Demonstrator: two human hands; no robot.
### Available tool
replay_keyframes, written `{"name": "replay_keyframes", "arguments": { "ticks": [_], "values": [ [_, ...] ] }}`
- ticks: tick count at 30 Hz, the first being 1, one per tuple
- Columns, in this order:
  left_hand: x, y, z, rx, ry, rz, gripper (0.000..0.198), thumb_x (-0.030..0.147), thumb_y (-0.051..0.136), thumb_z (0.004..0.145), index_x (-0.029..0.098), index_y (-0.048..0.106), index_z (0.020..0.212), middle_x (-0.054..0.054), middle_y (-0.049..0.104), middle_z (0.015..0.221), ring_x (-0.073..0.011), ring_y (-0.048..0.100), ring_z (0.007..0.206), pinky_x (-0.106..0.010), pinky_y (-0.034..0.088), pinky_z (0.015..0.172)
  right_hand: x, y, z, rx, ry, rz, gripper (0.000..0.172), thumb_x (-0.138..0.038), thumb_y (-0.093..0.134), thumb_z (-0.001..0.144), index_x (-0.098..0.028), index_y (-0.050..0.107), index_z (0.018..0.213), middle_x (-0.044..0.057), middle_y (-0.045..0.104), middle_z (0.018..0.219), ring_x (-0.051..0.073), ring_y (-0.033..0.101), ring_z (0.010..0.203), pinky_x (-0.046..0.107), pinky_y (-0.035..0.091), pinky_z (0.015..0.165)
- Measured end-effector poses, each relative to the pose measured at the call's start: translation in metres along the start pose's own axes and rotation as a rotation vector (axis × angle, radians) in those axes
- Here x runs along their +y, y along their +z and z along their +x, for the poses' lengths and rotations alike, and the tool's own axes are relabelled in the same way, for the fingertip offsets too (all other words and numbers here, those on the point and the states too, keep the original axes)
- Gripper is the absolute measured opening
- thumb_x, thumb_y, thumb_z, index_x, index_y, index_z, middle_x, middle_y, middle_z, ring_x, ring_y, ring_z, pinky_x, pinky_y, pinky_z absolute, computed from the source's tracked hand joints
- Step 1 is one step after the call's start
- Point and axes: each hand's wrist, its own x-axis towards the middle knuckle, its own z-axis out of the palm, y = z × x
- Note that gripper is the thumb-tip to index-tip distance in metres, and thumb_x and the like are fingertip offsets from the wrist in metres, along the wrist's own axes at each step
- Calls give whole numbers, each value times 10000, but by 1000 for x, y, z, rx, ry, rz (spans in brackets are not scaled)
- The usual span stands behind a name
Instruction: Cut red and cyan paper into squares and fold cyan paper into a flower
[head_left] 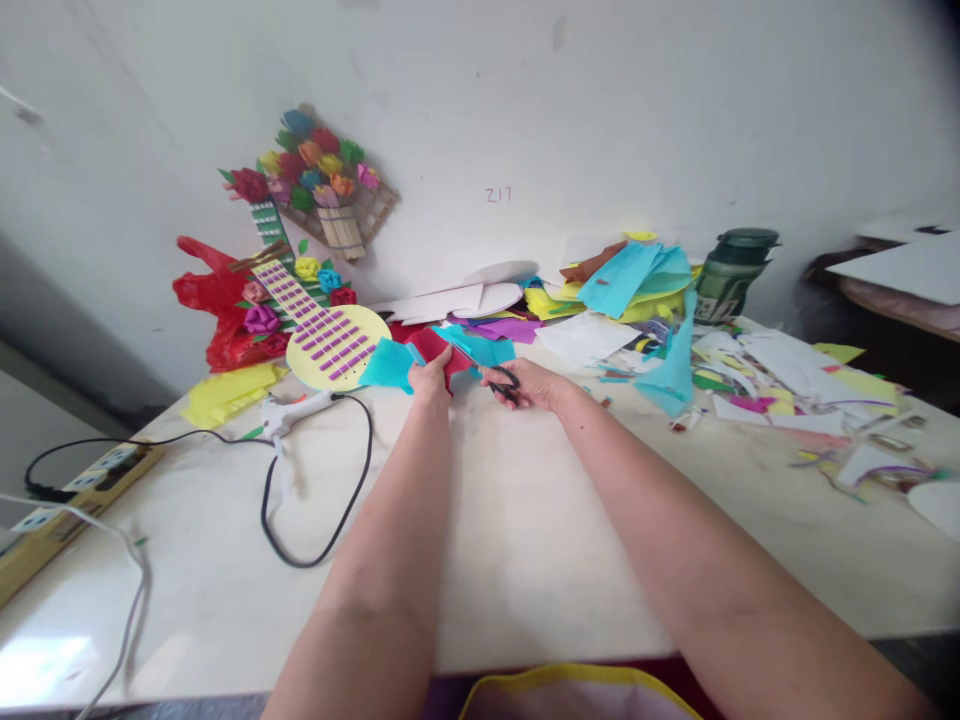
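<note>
- Red paper is held in left hand, fingers pinched narrow on it; located mid-table, toward the wall.
- Scissors are held in right hand, fingers curled through/around the black handles. Blades are pointed at the red paper; can't tell whether they are open or cutting.
- Blue paper is seen just left of the left hand, with more blue showing behind the scissors; can't tell whether any of it is gripped too.
- Guitar-shaped cutout, yellow with purple strips, is propped just beyond the blue paper, leftward.
- White glue gun is set on the table left of the left forearm, black cable looped toward the near edge.
- Yellow paper is laid near the red plastic bag, far left.
- Paper scraps are spread at right, near the green bottle.
</note>
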Motion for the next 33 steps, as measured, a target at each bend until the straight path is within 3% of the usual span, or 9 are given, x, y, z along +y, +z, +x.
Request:
{"name": "replay_keyframes", "arguments": {
  "ticks": [17,33],
  "values": [
    [-3,-1,5,-3,17,-4,326,158,729,592,136,559,869,-58,660,832,-179,652,751,-297,549,661,0,0,1,24,-8,19,338,-444,607,754,-109,575,791,-30,517,482,35,416,324,142,198,257],
    [-8,-3,10,-5,43,-63,361,170,760,509,128,572,815,-54,652,761,-182,638,652,-323,532,643,3,0,4,25,-10,-14,254,-369,614,759,-122,573,804,-43,506,498,31,412,328,144,186,258]
  ]
}}
